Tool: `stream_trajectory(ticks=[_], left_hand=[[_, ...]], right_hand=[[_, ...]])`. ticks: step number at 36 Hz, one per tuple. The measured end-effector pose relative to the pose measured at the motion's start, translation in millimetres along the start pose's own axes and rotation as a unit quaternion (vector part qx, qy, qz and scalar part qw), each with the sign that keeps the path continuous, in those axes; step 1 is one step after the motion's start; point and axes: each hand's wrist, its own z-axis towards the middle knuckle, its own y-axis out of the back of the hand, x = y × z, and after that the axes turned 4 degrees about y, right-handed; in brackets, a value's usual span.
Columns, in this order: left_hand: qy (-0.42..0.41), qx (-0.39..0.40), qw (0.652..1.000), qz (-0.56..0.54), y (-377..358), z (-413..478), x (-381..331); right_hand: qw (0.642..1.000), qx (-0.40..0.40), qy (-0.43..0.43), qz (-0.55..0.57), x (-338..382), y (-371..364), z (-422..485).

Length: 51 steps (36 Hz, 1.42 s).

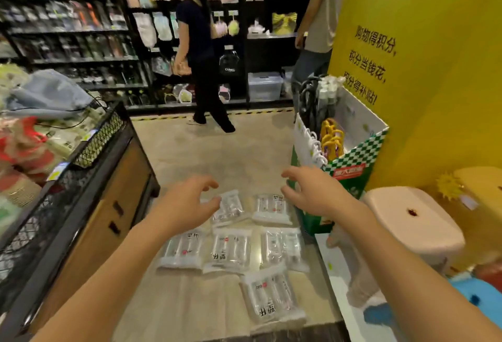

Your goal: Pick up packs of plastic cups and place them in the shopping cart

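floor [217,157]: beige, bare | six clear plastic packs [231,249] flat on it | white stool [415,222] beside

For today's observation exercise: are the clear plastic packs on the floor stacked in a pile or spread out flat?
Spread out flat. The clear plastic packs lie side by side in rough rows on the floor, with only slight overlap at some edges. Both hands hover above them, holding nothing.

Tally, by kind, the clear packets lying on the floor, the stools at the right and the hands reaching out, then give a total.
Clear packets on the floor: 6, the first just under the left hand
Stools: 3, white, yellow, blue
Hands: 2, left hand, right hand
Total: 11
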Motion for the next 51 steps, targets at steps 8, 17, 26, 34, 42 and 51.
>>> stream_trajectory(ticks=[8,17,26,34,42,51], left_hand=[[0.037,0.003,0.998,-0.047,-73.5,56.0,-26.4],[0.095,0.067,0.986,-0.118,-194.0,125.7,9.1],[0.147,0.128,0.965,-0.175,-380.5,199.2,66.9],[0.211,0.170,0.946,-0.179,-601.7,234.5,145.8],[0.236,0.239,0.932,-0.141,-798.2,213.3,233.6],[0.280,0.198,0.915,-0.215,-932.7,219.7,283.9]], right_hand=[[0.999,0.040,-0.014,0.016,-81.9,-38.6,39.2],[0.990,0.103,-0.061,0.073,-152.8,-145.8,88.4],[0.978,0.126,-0.111,0.127,-238.9,-323.9,116.3],[0.955,0.199,-0.126,0.180,-332.4,-551.2,126.0],[0.932,0.274,-0.142,0.190,-402.9,-775.6,86.1],[0.929,0.263,-0.098,0.242,-452.7,-908.3,99.4]])
